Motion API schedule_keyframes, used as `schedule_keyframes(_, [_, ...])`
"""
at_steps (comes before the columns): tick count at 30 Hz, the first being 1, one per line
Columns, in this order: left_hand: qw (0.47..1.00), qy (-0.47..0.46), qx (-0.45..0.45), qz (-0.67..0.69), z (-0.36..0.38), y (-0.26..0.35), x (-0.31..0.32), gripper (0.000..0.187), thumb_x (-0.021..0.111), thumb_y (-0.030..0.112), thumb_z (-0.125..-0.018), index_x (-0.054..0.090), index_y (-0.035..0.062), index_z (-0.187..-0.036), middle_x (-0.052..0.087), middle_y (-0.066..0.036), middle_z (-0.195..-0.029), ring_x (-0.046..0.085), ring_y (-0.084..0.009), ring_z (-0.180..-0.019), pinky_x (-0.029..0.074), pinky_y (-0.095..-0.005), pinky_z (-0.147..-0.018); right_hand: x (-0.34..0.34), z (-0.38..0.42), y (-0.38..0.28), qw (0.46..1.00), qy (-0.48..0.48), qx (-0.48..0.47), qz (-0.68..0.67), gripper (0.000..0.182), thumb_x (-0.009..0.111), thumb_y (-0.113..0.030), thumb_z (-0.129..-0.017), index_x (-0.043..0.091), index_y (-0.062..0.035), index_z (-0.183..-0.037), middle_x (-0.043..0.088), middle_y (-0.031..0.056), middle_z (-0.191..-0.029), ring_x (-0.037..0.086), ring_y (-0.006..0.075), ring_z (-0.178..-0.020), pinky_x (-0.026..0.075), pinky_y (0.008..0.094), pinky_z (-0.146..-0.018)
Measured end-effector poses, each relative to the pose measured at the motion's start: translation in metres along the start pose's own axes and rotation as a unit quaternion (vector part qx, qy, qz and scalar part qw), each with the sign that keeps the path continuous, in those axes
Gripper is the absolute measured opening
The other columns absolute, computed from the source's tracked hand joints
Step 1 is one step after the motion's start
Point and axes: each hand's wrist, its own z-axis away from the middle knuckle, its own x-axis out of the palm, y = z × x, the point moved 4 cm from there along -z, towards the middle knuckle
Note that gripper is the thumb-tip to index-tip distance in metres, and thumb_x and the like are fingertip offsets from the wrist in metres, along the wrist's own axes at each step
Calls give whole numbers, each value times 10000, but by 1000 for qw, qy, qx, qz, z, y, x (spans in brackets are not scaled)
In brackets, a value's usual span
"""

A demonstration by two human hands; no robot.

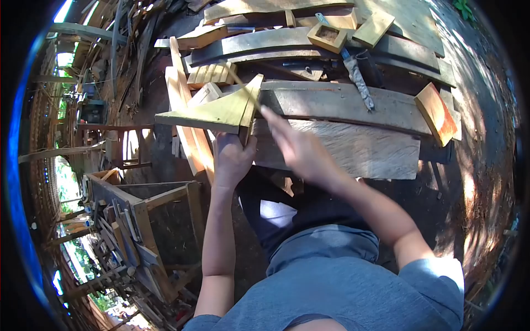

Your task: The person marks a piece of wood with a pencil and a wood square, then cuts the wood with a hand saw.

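Observation:
My left hand [232, 157] is closed around the underside of a yellowish, roughly triangular wooden piece [212, 113], holding it up over the bench. A narrow upright part of this piece rises at its right end. My right hand [298, 146], a little blurred, is closed on a thin, light-coloured stick [241, 84] that slants across that right end. Whether the stick is a tool or a plain strip of wood cannot be made out. Behind the triangular piece lies a ridged wooden block [212, 74].
Thick grey planks [342, 102] form the bench in front of me. On it lie a small box-like wooden block [327, 37], a rectangular block [374, 28], a wrapped bar [359, 83] and a curved orange-brown block [437, 115]. A wooden frame [165, 198] stands at left.

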Motion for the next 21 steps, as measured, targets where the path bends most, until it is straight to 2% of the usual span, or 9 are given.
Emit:
schedule_keyframes(1, [998, -39, 43, -10, 2, 1, 4, 110, 687, 142, -788, 655, 36, -785, 555, -185, -802, 581, -391, -664, 471, -525, -554, -1, 16, -9, 997, -65, 37, 4, 488, 492, -122, -986, 420, -131, -1469, 644, 266, -1150, 658, 400, -1028, 504, 458, -881])
schedule_keyframes(2, [975, -42, -145, 165, 0, -6, 5, 125, 683, 139, -794, 642, 25, -759, 562, -187, -752, 577, -399, -637, 470, -522, -558, 1, 21, -9, 999, -35, -3, -3, 486, 493, -125, -986, 423, -129, -1467, 651, 268, -1119, 670, 391, -989, 507, 450, -858])
schedule_keyframes(5, [999, -40, -5, 12, 0, 6, -1, 161, 676, 133, -798, 623, -2, -726, 563, -193, -678, 578, -410, -624, 474, -522, -577, 2, -27, 25, 999, 34, -23, -19, 466, 488, -137, -987, 448, -118, -1451, 664, 266, -1054, 678, 380, -905, 507, 422, -818])
schedule_keyframes(6, [993, 5, -78, 92, -3, 7, -2, 215, 676, 136, -801, 598, -27, -687, 558, -197, -626, 578, -419, -618, 474, -516, -591, -8, -44, 16, 999, -7, 42, 9, 449, 481, -143, -986, 468, -111, -1434, 658, 267, -1074, 663, 382, -937, 502, 405, -833])
schedule_keyframes(10, [969, -16, -180, 166, -9, -3, -1, 136, 704, 156, -774, 658, 28, -778, 558, -180, -651, 584, -416, -642, 464, -524, -614, 3, -20, 18, 998, 40, -38, 17, 486, 483, -149, -990, 416, -149, -1472, 654, 292, -1021, 665, 414, -944, 500, 443, -833])
schedule_keyframes(11, [969, -12, -183, 165, -8, -8, 1, 136, 704, 156, -774, 658, 28, -778, 558, -180, -651, 584, -416, -642, 464, -524, -614, -1, 1, 0, 996, -59, 52, 40, 501, 474, -161, -998, 384, -166, -1490, 655, 286, -1041, 662, 417, -963, 497, 458, -846])
schedule_keyframes(13, [1000, 2, -2, 25, 0, -2, -1, 125, 707, 169, -759, 682, 91, -853, 541, -157, -679, 586, -382, -654, 463, -502, -616, 2, 17, -1, 999, -47, 23, 9, 494, 466, -170, -1001, 387, -166, -1488, 658, 278, -1036, 669, 397, -970, 502, 440, -840])
schedule_keyframes(17, [985, -72, -95, 127, -4, -8, 2, 162, 678, 147, -774, 670, 50, -903, 559, -185, -696, 593, -409, -685, 477, -512, -642, -2, -59, 36, 999, 25, 3, 36, 465, 437, -198, -1017, 395, -135, -1475, 653, 263, -885, 679, 375, -823, 497, 450, -719])
schedule_keyframes(21, [953, -53, -228, 192, -18, -15, -7, 195, 666, 153, -789, 635, -23, -868, 609, -247, -739, 608, -455, -743, 488, -524, -694, 3, -37, 27, 1000, 10, 5, 23, 491, 428, -181, -1013, 360, -140, -1498, 641, 301, -1080, 662, 405, -986, 491, 466, -859])
